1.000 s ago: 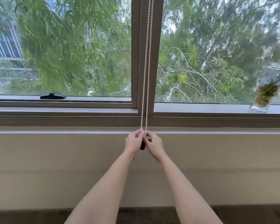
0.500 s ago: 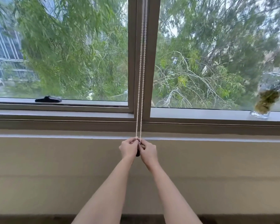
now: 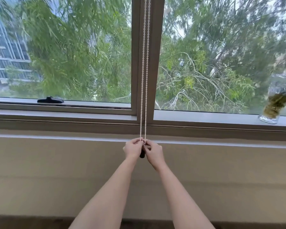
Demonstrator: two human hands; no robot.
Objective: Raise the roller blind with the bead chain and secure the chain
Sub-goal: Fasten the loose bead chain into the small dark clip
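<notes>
A white bead chain hangs in two taut strands down the window's centre post. Both strands end between my hands just below the sill. My left hand pinches the left strand at its bottom. My right hand pinches the right strand beside it, the fingertips of both hands touching. A small dark chain holder on the wall shows between my palms, mostly hidden. The roller blind itself is out of view above the frame; both panes are uncovered.
A glass vase with greenish dried stems stands on the sill at the far right. A black window handle lies on the left frame. Below the sill is a beige wall, with dark floor along the bottom edge.
My hands stay together on the chain's bottom at the dark holder. The view has drifted slightly, so the hands sit a little lower and to the left than one second ago.
</notes>
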